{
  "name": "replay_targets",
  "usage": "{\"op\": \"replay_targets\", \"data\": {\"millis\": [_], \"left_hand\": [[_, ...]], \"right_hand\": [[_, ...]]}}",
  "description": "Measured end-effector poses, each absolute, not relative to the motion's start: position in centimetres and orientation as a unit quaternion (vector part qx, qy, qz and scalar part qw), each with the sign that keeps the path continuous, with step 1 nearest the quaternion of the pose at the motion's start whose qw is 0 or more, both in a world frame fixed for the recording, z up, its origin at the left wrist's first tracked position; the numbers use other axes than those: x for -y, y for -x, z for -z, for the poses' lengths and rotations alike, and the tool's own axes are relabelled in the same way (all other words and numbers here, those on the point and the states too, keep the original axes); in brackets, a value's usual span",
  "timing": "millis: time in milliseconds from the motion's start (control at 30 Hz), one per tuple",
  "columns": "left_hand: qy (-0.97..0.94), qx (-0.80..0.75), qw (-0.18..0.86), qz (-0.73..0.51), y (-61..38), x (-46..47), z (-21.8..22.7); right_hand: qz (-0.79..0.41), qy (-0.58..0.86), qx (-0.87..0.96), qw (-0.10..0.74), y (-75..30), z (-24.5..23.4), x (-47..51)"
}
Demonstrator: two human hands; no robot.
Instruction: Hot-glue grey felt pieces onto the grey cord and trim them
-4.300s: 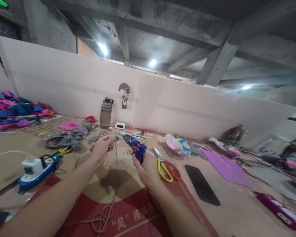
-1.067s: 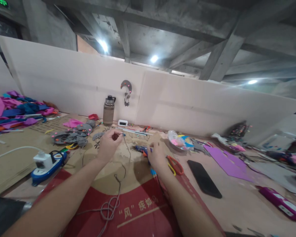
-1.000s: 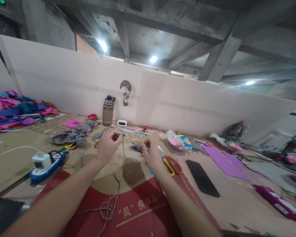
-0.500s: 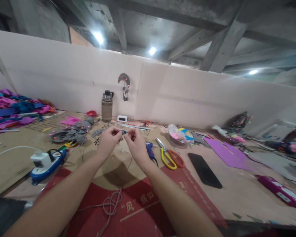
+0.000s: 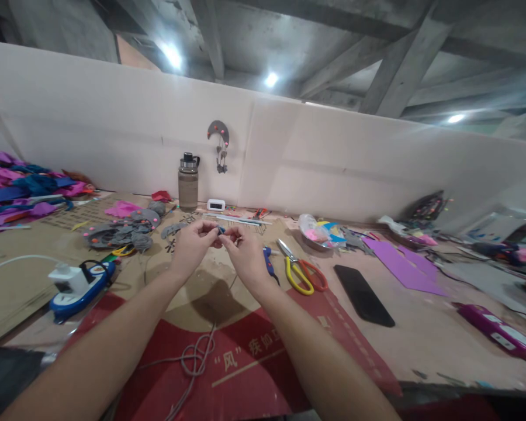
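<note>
Both hands meet over the brown cardboard, fingertips pinched around a small dark bluish piece too small to name. My left hand is closed on its left side, thumb against the fingers. From the other side my right hand pinches at it too. A thin grey cord lies looped on the red printed sheet below. Just right of my right hand is a blue glue gun, partly hidden by it. Scissors with yellow and orange handles lie beyond that.
A black phone and purple felt sheets lie to the right. A water bottle stands by the white partition, where a grey moon ornament hangs. Grey felt pieces and a blue power strip are on the left.
The view has shifted slightly, so the table things sit a little higher in the picture. My fingers have turned the small piece a little; both hands stay together on it.
</note>
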State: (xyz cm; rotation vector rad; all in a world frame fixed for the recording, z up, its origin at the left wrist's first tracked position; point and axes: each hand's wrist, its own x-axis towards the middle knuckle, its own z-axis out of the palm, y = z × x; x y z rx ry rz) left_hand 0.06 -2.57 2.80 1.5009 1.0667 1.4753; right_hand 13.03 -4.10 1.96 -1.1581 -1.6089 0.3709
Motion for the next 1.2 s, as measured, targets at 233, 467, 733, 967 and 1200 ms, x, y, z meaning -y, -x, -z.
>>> {"op": "replay_targets", "data": {"millis": [233, 467, 733, 967, 1200], "left_hand": [[-0.599, -0.432, 0.344, -0.580, 0.08, 2.57, -2.71], [-0.610, -0.438, 0.334, -0.569, 0.02, 2.57, -2.62], [-0.632, -0.439, 0.304, -0.561, -0.11, 2.86, -2.78], [-0.615, -0.439, 0.326, -0.568, -0.10, 2.73, -2.76], [-0.581, -0.388, 0.389, -0.600, -0.06, 2.18, -2.26]], "right_hand": [[-0.146, 0.479, 0.682, 0.533, -13.37, -1.89, 4.31], [-0.165, 0.473, 0.675, 0.542, -13.33, -1.55, 4.13], [-0.147, 0.466, 0.669, 0.560, -13.20, -1.88, 4.34], [-0.141, 0.478, 0.666, 0.555, -13.22, -2.15, 4.48], [-0.089, 0.507, 0.670, 0.536, -12.87, -2.07, 4.41]]}}
